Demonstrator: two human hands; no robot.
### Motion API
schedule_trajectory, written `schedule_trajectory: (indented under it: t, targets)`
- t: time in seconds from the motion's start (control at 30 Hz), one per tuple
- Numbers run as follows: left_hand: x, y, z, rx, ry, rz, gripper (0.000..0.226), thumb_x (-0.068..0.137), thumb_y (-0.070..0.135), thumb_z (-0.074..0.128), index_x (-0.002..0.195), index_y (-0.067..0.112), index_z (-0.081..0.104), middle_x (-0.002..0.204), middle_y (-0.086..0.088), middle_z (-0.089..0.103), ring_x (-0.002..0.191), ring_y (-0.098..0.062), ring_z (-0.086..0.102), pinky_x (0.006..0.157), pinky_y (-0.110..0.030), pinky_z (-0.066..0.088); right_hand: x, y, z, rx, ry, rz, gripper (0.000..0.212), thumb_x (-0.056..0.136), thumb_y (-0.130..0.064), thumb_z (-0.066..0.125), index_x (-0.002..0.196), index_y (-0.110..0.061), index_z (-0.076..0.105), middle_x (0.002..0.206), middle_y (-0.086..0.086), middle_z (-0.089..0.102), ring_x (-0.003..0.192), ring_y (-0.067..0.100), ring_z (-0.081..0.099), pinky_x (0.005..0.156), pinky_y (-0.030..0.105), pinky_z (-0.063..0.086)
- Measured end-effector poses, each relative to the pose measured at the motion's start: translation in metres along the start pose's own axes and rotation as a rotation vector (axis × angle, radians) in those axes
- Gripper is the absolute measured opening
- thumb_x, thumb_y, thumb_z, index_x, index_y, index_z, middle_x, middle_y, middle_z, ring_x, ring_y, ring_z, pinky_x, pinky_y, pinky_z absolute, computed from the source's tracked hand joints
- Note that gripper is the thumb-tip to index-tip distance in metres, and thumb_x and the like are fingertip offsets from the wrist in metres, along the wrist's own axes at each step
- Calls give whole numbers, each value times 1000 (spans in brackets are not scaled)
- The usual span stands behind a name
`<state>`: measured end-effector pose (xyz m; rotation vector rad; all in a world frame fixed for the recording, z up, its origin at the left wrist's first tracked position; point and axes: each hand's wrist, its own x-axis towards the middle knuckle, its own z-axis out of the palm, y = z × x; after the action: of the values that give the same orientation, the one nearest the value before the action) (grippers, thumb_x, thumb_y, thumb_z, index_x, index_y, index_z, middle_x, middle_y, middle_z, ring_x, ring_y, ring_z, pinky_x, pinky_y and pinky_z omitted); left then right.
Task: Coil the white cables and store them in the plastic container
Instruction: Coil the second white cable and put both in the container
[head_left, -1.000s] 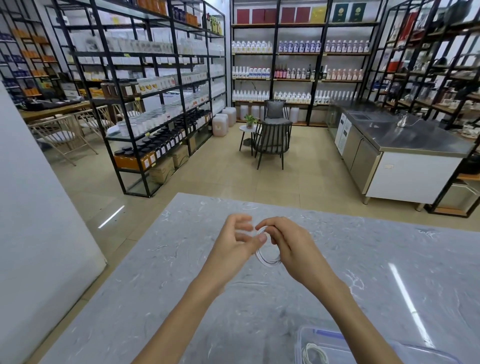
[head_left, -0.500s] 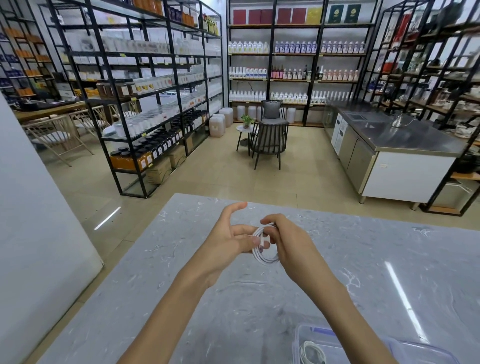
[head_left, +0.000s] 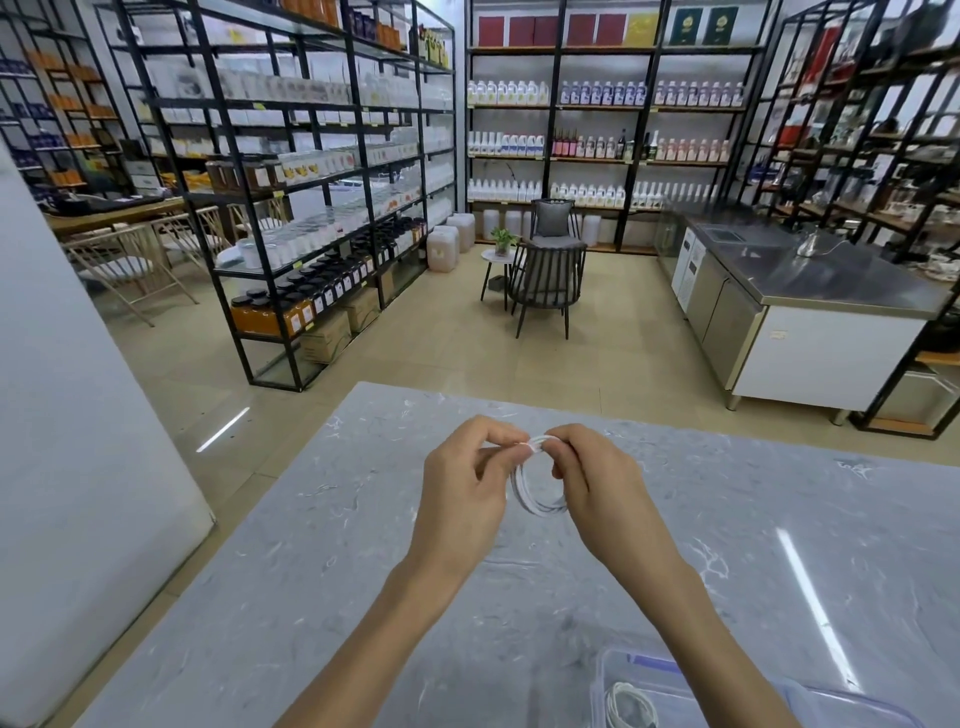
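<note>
Your left hand (head_left: 465, 488) and right hand (head_left: 597, 486) both pinch the top of 1 coiled cable (head_left: 537, 488), fingers pressed together on its strands. The coil hangs as a loop between your hands, above the tabletop (head_left: 311, 571). The container (head_left: 831, 701), near your right forearm, holds another coil (head_left: 631, 706).
</note>
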<state>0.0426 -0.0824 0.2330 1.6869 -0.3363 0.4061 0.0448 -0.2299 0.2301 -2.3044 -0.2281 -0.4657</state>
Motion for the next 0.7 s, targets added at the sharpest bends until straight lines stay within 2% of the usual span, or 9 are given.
schedule_trajectory:
  t: [0.07,0.17,0.23,0.33,0.43,0.57,0.63,0.7]
  targets:
    - [-4,0,1,-31,29,11,17,93,7,62,85,21,62,92,10,72,85,-15,73,78,-26,57,2,-1,-2,39,42,41,21,102,-26,39,90,-29,56,74,-12,57,73,1,55,61,13,38]
    - [-12,2,7,-156,-7,-42,13,97,5,56,90,15,58,96,11,70,88,-14,74,80,-26,59,7,1,-4,43,116,98,22,102,-21,41,86,-25,55,73,-7,58,67,6,52,57,15,37]
    - [-13,0,7,-175,-72,-134,8,98,5,54,96,13,54,100,5,70,91,-14,73,83,-27,59,9,3,-5,-30,130,90,18,101,-17,43,90,-21,57,76,-6,59,68,7,51,58,17,35]
    - [-9,1,4,-114,-199,-296,13,99,16,53,111,21,52,112,0,64,83,-13,74,84,-28,58,9,5,-5,-96,114,42,18,101,-18,45,97,-17,63,85,-3,62,76,11,55,66,23,38]
    - [-1,1,2,-128,-288,-339,24,100,23,51,122,16,57,103,-4,65,77,-13,67,79,-35,60,6,6,-5,-118,42,-51,18,100,-16,48,102,-16,65,93,-1,65,80,11,58,70,21,42]
    - [4,-6,2,-33,-321,-342,18,99,16,54,117,15,58,87,-5,62,68,-11,63,74,-36,58,3,2,-7,-51,-24,-139,18,99,-13,50,101,-17,67,91,-10,64,73,-5,54,69,8,39]
    - [2,-9,7,5,-268,-322,15,101,17,51,115,16,54,87,-6,61,67,-8,62,70,-30,57,3,0,-7,13,-36,-131,19,99,-14,50,102,-19,68,88,-19,62,75,-10,55,69,5,38]
    - [-1,-11,13,4,-200,-304,20,101,17,48,121,21,48,86,-5,60,65,-1,61,64,-17,52,4,1,-6,37,-47,-115,19,99,-16,51,105,-21,69,84,-24,61,75,-10,57,68,5,39]
